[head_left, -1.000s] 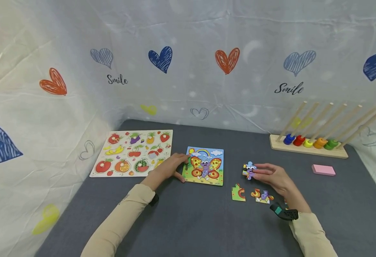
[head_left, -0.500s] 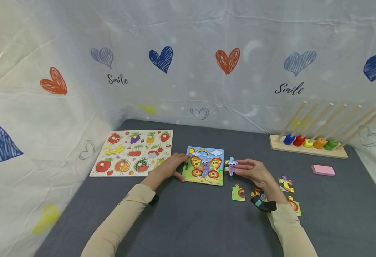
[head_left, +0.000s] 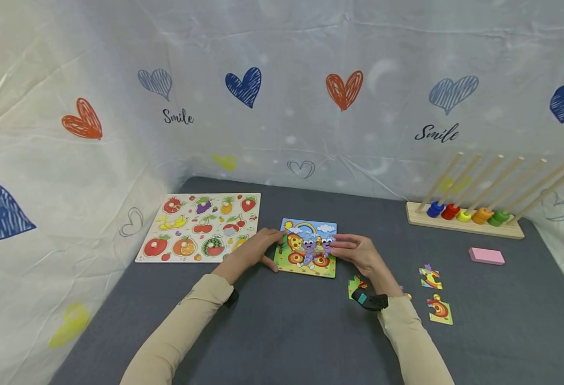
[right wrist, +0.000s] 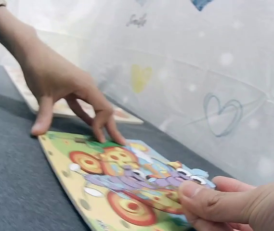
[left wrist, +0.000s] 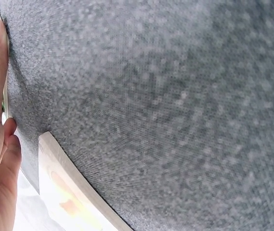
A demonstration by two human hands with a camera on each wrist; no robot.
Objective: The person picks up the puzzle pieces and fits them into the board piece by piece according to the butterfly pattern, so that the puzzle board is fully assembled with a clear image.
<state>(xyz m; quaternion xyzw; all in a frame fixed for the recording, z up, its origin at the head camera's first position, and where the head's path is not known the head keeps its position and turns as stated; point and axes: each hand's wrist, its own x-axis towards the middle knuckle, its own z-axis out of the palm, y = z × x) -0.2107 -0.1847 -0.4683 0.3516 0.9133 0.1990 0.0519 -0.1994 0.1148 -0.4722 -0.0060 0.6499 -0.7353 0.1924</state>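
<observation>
Jigsaw work looks barely begun, as I judge it: the held piece, showing part of a purple butterfly, is pinched between thumb and fingers of my right hand, closed down to its edge, over the right side of the butterfly board. Whether it touches the board or is just above it, I cannot tell, and I see no other piece laid there. My left hand has its thumb and fingers spread apart, tips touching the left side of the board, grasping nothing. What is left, as far as I can see, is four loose pieces: a green piece just beside my right wrist, a mostly hidden piece by the sleeve, and, farther right, a purple-tipped piece and a ringed piece. They lie on a dark grey surface, with a fruit board near my left hand and, well to the right, a pink block and a wooden rod stand with coloured rings low on its rods. White cloth printed with hearts and "Smile" hangs behind and at both sides
</observation>
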